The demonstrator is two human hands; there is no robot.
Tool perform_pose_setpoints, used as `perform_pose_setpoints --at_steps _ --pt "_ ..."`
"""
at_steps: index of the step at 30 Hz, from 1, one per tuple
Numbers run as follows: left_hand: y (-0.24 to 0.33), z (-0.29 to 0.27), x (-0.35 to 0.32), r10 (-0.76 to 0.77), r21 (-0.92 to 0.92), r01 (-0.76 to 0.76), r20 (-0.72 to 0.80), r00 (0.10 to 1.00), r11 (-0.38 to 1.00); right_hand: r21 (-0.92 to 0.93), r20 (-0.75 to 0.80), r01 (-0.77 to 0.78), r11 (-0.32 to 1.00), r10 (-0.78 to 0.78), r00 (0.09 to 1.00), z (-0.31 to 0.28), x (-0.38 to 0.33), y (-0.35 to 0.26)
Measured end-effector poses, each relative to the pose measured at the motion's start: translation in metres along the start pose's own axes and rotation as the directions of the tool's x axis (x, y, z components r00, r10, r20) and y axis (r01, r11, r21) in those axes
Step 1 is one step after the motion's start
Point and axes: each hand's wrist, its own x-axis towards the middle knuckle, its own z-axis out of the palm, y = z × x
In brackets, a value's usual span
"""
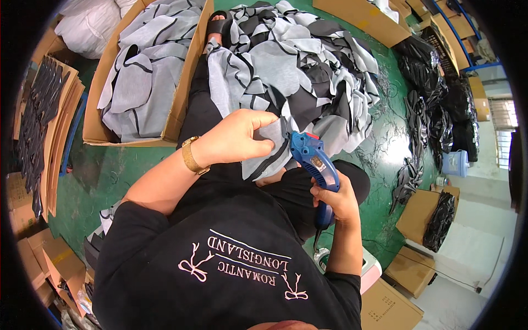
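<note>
My right hand (336, 199) is wrapped round the handle of a blue electric fabric cutter (318, 160), its cord running down from the lower end. The cutter's head touches or nearly touches the edge of a grey fabric piece (268, 157) with black trim. With thumb and fingers closed, my left hand (245, 137) grips that piece just left of the tool. Exactly where the blade meets the cloth is too small to tell. Beyond my hands spreads a large heap of grey and black fabric pieces (280, 66) on the floor.
At the left stands a cardboard box (175, 118) filled with similar grey pieces. Black plastic bags (421, 66) line the right side, near a light-blue bucket (455, 163). Black scraps and threads litter the green floor (385, 165). Flattened cardboard (58, 132) leans at far left.
</note>
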Motion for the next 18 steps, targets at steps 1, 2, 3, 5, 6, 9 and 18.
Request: perform_pose_setpoints --at_steps 1,2,3,5,6,9,18 --pt "-0.003 0.000 0.001 -0.002 0.000 0.002 -0.003 1.000 1.000 -0.002 -0.008 0.005 1.000 -0.005 1.000 0.001 0.001 0.000" --pt "-0.010 0.000 0.002 0.000 0.013 0.000 0.011 1.000 1.000 -0.003 -0.004 0.004 1.000 -0.004 1.000 0.002 0.005 0.002" --pt "-0.013 -0.001 0.003 0.001 0.027 -0.002 0.024 1.000 1.000 0.048 0.004 0.039 0.998 -0.039 0.999 0.002 0.010 0.005" --pt "-0.009 -0.001 0.002 -0.031 0.014 0.031 0.006 1.000 0.999 0.102 0.015 0.071 0.992 -0.072 0.997 0.002 0.020 0.007" --pt "-0.007 -0.002 0.002 -0.061 0.001 0.061 -0.012 0.998 0.998 0.157 -0.002 0.091 0.983 -0.092 0.996 0.002 0.024 0.007" --pt "-0.022 -0.009 0.000 -0.116 -0.125 0.122 0.052 0.992 0.985 0.297 -0.054 0.127 0.946 -0.116 0.992 0.003 0.035 0.006" --pt "-0.031 -0.103 -0.018 -0.021 -0.274 -0.275 -0.743 0.669 0.921 0.407 -0.123 0.172 0.897 -0.133 0.984 -0.024 0.043 0.024"
